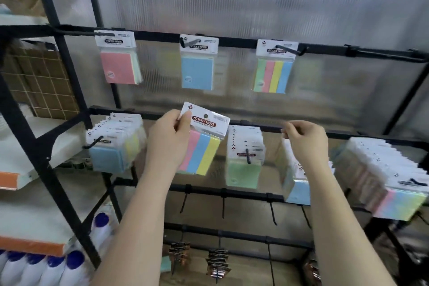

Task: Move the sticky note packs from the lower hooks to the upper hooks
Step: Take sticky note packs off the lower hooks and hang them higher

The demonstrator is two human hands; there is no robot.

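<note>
Motion blur softens the lower row, so the small print on every header card is unreadable, and the right hand (pixel 304 140) hides whatever its curled fingers (pixel 289 131) meet at the lower rail (pixel 255 126); whether they pinch a pack or a hook I cannot tell. Packs below and right of those fingers are cut by the forearm and smeared. The left hand (pixel 169 137) pinches the header card of a striped sticky note pack (pixel 204 141), thumb on the front and fingers (pixel 173 116) behind, holding it tilted between the two rails, free of any hook. Its red label reads "STICKY NOTE". Above these fingers three packs hang singly from the upper hooks (pixel 290 50): pink (pixel 119 65), blue (pixel 197 71) and striped (pixel 272 74), each labelled "STICKY NOTE". Left of the fingers a blue-fronted stack (pixel 111 148) hangs on a lower hook; right of them, a green-fronted stack (pixel 243 165).
</note>
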